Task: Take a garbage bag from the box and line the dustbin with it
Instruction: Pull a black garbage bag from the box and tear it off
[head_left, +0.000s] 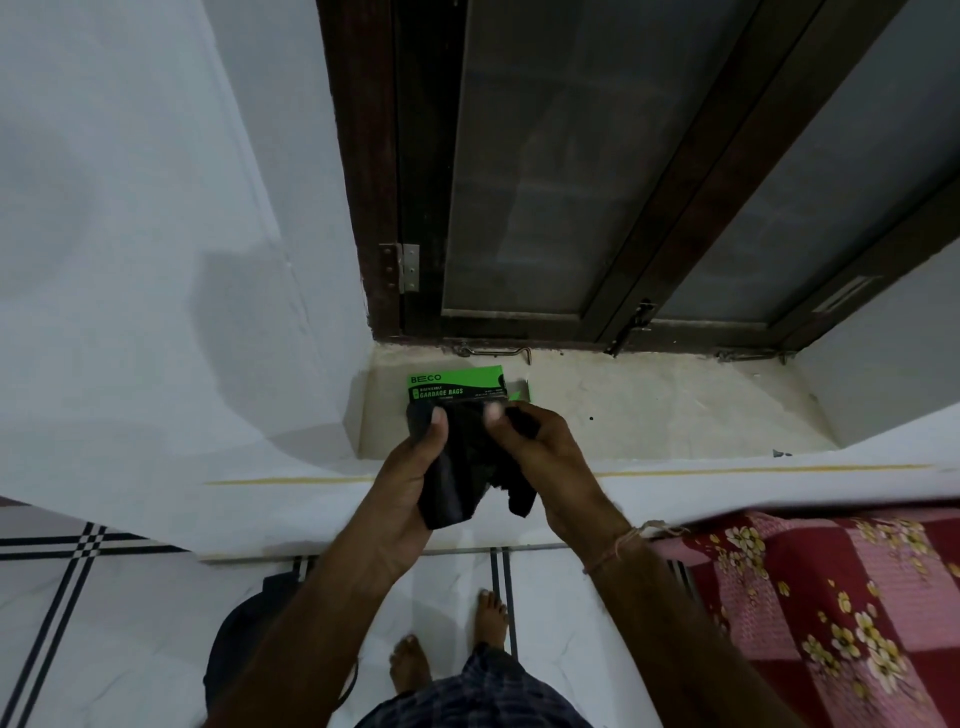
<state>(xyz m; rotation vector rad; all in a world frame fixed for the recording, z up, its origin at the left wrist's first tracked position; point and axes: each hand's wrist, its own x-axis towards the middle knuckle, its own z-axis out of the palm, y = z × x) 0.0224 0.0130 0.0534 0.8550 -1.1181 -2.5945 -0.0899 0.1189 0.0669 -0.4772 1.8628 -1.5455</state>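
Black plastic, a folded bag (457, 467), sits at the centre of the head view, pinched between both hands. The left hand (410, 493) grips the bag's left side, thumb pressed flat on top near its upper corner and fingers wrapped underneath. The right hand (545, 457) grasps the bag's right part, thumb on top, with a loose flap of the plastic hanging below the palm. A thread band (623, 545) circles the right wrist. Just above the hands in the frame lies the box (457, 384), green with a black label reading GARBAGE BAGS; it rests flat on the sill (649, 405), a pale stone ledge, and its right end flap stands open. The bag's top edge overlaps the box's lower edge in the picture; whether they touch cannot be told. Above the sill, in the upper half of the frame, stands a dark wooden window frame (363, 156) with glass panes and a metal hinge (408, 267). White wall fills the left. In the lower right lies a bed (831, 623) under a red and pink floral cover. At the bottom, bare feet (452, 644) stand on white floor tiles with black lines, and a dark bin-like shape (244, 639) shows at lower left, partly hidden by the left forearm.
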